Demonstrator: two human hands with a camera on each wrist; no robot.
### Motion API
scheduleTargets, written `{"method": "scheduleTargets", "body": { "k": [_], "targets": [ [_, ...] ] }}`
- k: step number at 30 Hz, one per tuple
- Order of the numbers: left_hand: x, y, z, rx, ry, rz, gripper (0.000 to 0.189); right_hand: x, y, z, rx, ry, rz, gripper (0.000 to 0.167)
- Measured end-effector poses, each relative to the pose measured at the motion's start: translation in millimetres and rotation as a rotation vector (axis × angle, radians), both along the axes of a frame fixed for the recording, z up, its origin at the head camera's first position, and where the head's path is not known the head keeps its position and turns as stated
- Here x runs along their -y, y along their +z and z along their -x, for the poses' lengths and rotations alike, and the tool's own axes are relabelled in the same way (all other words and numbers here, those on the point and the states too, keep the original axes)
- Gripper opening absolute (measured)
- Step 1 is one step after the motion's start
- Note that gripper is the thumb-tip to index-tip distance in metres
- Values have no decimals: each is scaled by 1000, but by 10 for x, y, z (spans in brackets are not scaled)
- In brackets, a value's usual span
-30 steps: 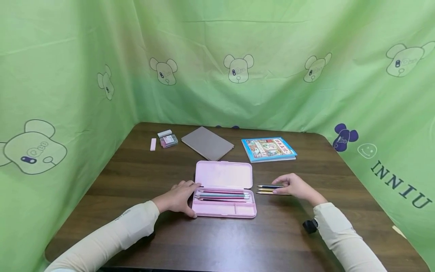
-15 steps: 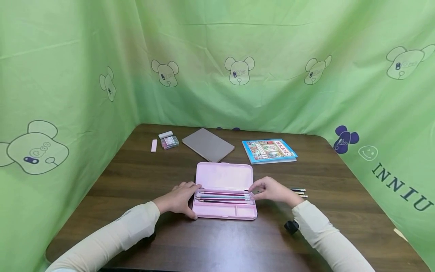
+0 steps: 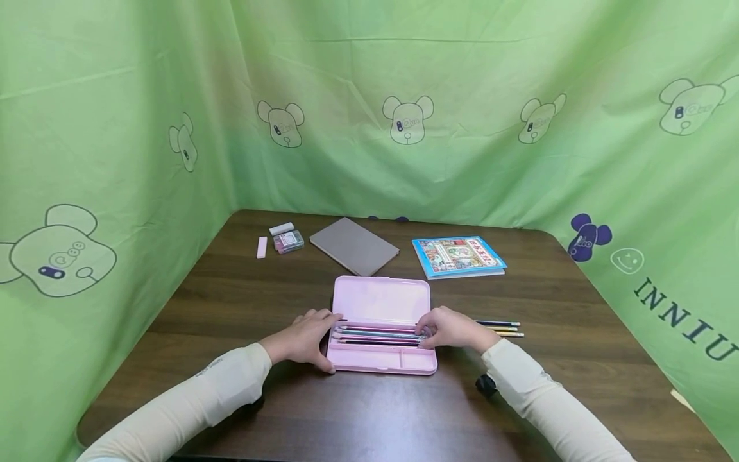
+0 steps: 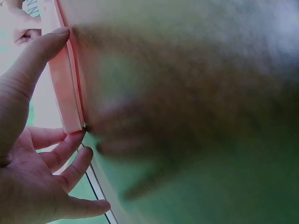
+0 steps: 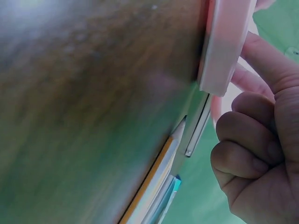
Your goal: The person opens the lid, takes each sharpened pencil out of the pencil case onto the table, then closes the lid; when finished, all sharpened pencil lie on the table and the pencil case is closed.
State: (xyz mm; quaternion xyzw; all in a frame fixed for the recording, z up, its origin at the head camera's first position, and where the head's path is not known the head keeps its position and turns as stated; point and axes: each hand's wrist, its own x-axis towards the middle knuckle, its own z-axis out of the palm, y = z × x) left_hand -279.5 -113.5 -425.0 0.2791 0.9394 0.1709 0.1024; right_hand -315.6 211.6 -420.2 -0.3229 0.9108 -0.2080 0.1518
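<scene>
A pink pencil case (image 3: 381, 298) lies open on the table, its lid folded back. Several pencils (image 3: 375, 333) lie lengthwise in its long compartment. My left hand (image 3: 303, 337) holds the case's left end, thumb at the front edge and fingers at the back corner. In the left wrist view the thumb presses the case's side wall (image 4: 65, 93). My right hand (image 3: 450, 328) reaches over the right end, thumb and index finger pinching at the pencils' eraser ends. In the right wrist view its other fingers (image 5: 247, 135) are curled, and the pinching tips are hidden behind the case wall (image 5: 226, 46).
Several loose pencils (image 3: 508, 329) lie right of the case, partly behind the right hand. Farther back are a grey notebook (image 3: 353, 245) and a blue-bordered picture book (image 3: 458, 256). A small clear box (image 3: 288, 241), a white cylinder (image 3: 281, 228) and a pink-white strip (image 3: 262, 248) sit back left.
My right hand has moved left from the loose pencils on the table to the pencil ends in the case. The left hand stays at the case's left end.
</scene>
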Motion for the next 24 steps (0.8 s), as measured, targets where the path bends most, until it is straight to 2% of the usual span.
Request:
{"method": "scheduleTargets", "body": {
  "k": [6, 10, 13, 17, 24],
  "targets": [
    [-13, 4, -9, -11, -11, -3, 96, 39, -13, 4, -6, 24, -23, 11],
    [-22, -6, -11, -13, -17, -5, 96, 27, -14, -8, 8, -10, 33, 9],
    [-20, -4, -11, -19, -12, -10, 97, 2, 12, -14, 9, -47, 94, 9],
    [-14, 0, -9, -17, -7, -13, 97, -78, 33, -17, -9, -137, 166, 8],
    [-9, -4, -13, 1, -5, -8, 97, -380, 30, -33, -76, -263, 263, 7]
  ]
}}
